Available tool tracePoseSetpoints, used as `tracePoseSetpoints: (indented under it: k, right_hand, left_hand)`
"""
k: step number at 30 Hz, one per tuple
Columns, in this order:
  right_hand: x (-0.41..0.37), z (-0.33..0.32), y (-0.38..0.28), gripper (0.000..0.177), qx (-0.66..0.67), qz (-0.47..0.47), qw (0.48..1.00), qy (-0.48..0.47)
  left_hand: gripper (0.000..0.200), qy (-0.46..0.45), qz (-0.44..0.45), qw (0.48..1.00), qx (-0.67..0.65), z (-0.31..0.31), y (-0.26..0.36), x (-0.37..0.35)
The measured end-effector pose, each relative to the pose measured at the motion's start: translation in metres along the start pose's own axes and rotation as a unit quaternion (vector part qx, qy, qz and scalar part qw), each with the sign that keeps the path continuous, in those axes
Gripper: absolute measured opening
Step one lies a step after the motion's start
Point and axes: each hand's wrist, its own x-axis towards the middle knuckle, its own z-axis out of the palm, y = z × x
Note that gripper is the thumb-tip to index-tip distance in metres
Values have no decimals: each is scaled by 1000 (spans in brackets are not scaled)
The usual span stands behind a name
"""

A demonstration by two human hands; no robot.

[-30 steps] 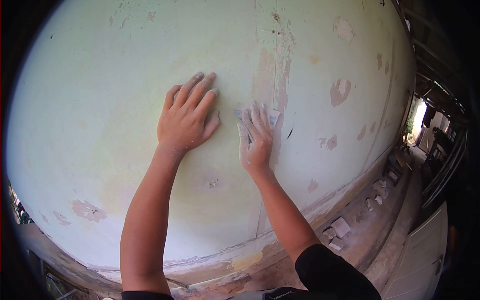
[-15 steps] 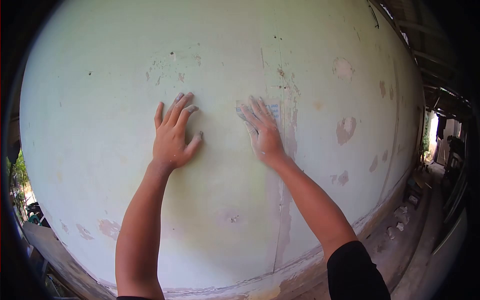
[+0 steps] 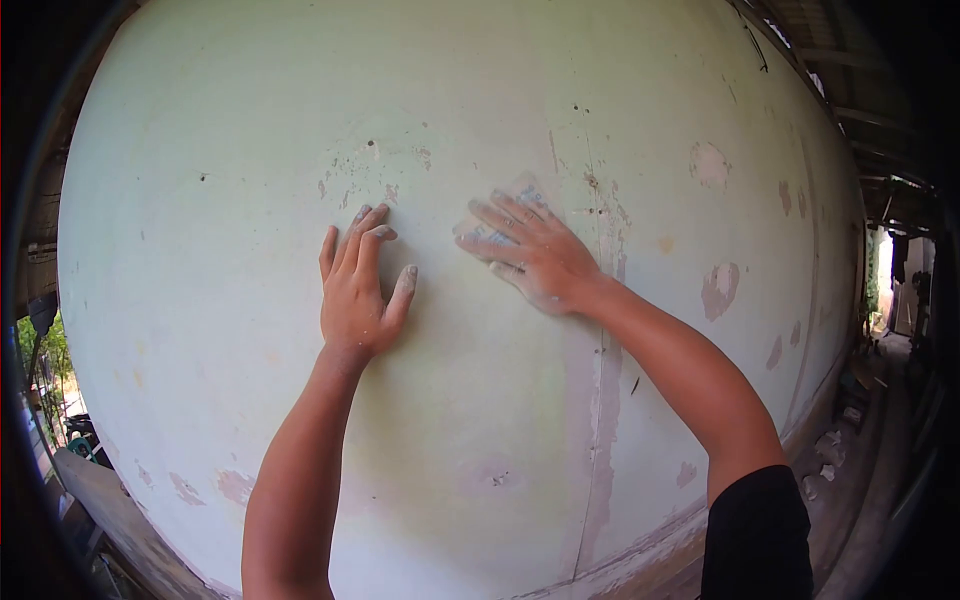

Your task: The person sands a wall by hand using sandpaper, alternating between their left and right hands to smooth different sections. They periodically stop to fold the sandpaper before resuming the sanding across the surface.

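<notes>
A pale green wall (image 3: 450,400) with worn, patchy paint stands in front of me. My right hand (image 3: 545,258) presses a sheet of sandpaper (image 3: 527,188) against it, fingers spread over the sheet and pointing up and to the left. Blue print shows on the back of the sandpaper between the fingers. To the left, my left hand (image 3: 358,295) rests on the wall with its fingertips touching and its fingers apart; nothing is in it. Pale dust coats the fingertips of both hands.
A vertical panel seam (image 3: 597,400) runs down the wall right of centre. Bare patches (image 3: 719,290) mark the right side. Pale rubble (image 3: 828,452) lies on the ground at the wall's foot, and a grey ledge (image 3: 110,500) sits at lower left.
My right hand has swept the sandpaper leftward across the wall, away from the seam, and both have turned counterclockwise. My left hand stays nearly in place. The view has shifted slightly.
</notes>
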Motion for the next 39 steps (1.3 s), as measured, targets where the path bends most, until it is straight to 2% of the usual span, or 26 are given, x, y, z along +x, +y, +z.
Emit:
tracePoseSetpoints:
  k: [1, 3, 4, 7, 9, 10, 12, 13, 15, 16, 18, 19, 21, 23, 24, 26, 29, 31, 32, 34, 35, 37, 39]
  right_hand:
    - [14, 5, 5, 51, 5, 0, 1000, -4]
    - [38, 13, 6, 52, -35, 139, 984, 109]
    - [37, 15, -1, 52, -31, 139, 984, 108]
    - [10, 15, -37, 52, -22, 86, 993, 75]
    - [-26, 15, -58, 57, 23, -80, 992, -90]
    - [-27, 10, -51, 57, 22, -80, 993, -89]
    - [-21, -4, -30, 56, 44, -86, 986, -135]
    - [-11, -6, -19, 52, -8, -63, 993, -104]
    - [18, -10, 3, 52, -8, 46, 997, -65]
    - [32, -5, 13, 52, -6, 46, 997, -68]
    - [55, 11, 21, 55, -1, 182, 980, 82]
    - [56, 12, 9, 55, -3, 183, 980, 82]
    - [41, 17, -31, 58, -22, 96, 994, 51]
    - [4, 16, -73, 56, -4, -25, 999, -46]
    - [-4, 12, -71, 56, -6, -26, 999, -45]
    - [-24, 2, -61, 53, 39, -95, 983, -151]
    - [1, -4, -21, 49, -39, -28, 994, -98]
    - [30, -3, 3, 50, -22, 79, 996, -24]
    - [41, 0, 9, 50, -20, 81, 996, -29]
    - [63, 12, 10, 53, -30, 197, 976, 93]
    - [61, 20, 2, 55, -11, 185, 979, 85]
    - [40, 19, -38, 54, -17, 89, 995, 28]
    - [-2, 17, -78, 54, 2, -9, 997, -70]
  left_hand:
    - [43, -4, -4, 1000, 0, 0, 0, -1]
    - [37, 6, -7, 1000, -28, -3, -2, -1]
    - [37, 4, -9, 1000, -27, -4, -5, -1]
    - [36, 7, -12, 1000, -20, -9, -15, -5]
    - [46, -38, -1, 996, 86, -15, -21, -7]
    - [46, -37, 0, 996, 87, -17, -19, -8]
    - [57, -58, -11, 983, 172, -18, -14, -8]
    - [57, -58, -11, 983, 174, -18, -13, -6]
    - [61, -88, -24, 977, 193, -18, -11, -8]
    - [61, -91, -25, 977, 192, -19, -11, -9]
    - [58, -82, -15, 977, 197, -19, -12, -9]
    - [58, -82, -14, 977, 195, -19, -13, -9]
    - [57, -71, -38, 978, 191, -18, -14, -12]
    - [57, -68, -44, 978, 190, -19, -15, -14]
    - [57, -68, -50, 978, 190, -19, -16, -15]
    - [57, -67, -48, 978, 191, -18, -15, -15]
    - [57, -68, -48, 978, 190, -21, -14, -14]
    - [58, -76, -49, 979, 183, -22, -14, -16]
    - [58, -72, -44, 979, 187, -21, -15, -15]
    - [58, -66, -37, 979, 191, -21, -15, -16]
    - [58, -67, -37, 979, 189, -20, -16, -17]
    - [59, -67, -38, 980, 186, -22, -17, -19]
    - [59, -69, -32, 979, 188, -22, -18, -19]
